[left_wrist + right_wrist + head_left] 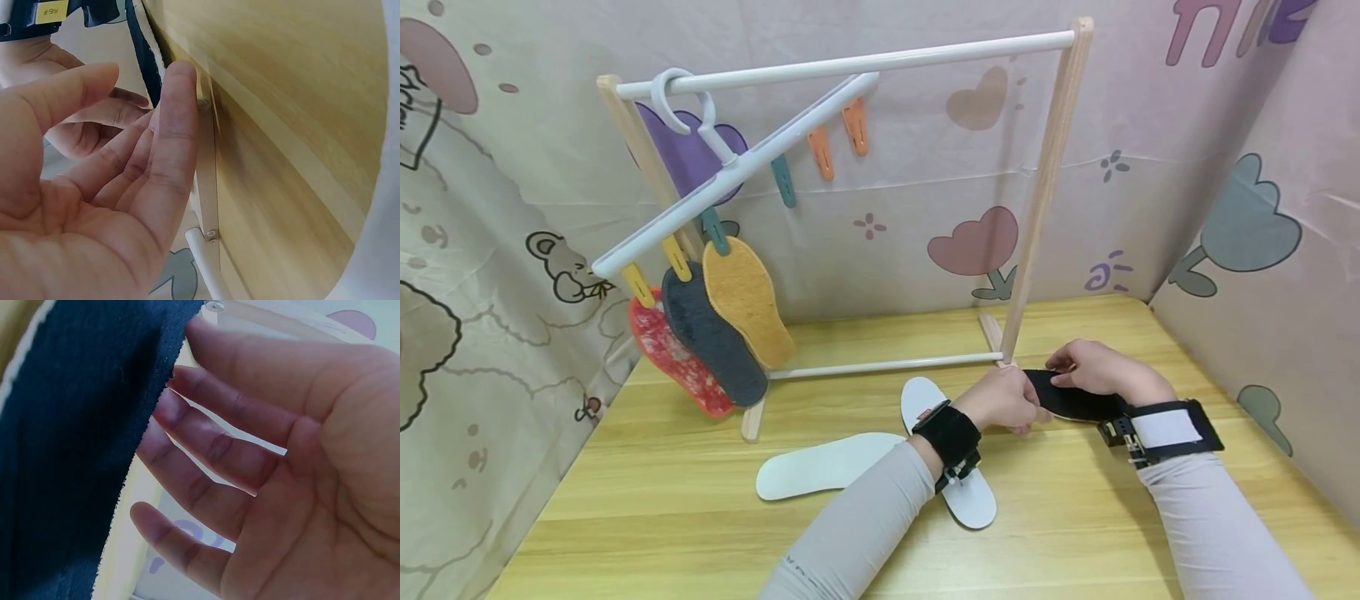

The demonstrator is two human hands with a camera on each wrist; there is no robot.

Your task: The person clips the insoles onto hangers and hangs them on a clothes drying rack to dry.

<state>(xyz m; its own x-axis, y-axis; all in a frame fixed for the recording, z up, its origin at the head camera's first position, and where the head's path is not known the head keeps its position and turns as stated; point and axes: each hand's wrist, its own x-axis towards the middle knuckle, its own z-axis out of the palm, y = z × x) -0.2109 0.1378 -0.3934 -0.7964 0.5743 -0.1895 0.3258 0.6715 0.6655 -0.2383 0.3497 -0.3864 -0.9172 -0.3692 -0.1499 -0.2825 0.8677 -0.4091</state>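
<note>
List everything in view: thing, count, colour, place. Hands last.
drying rack: 1, wood posts with white bars, back of table
hanger: 1, white, hooked on the rack's top bar, tilted, with yellow, teal and orange clips
hanging insoles: 3, red, dark grey, mustard, clipped at the hanger's low end
white insoles: 2, on the table, one partly under the left forearm
dark insole: 1, black in the head view, between both hands near the rack's right foot
table: 1, light wood
curtain: pinkish, cartoon prints, around the table
left hand: at the dark insole's left end
right hand: on the dark insole
</note>
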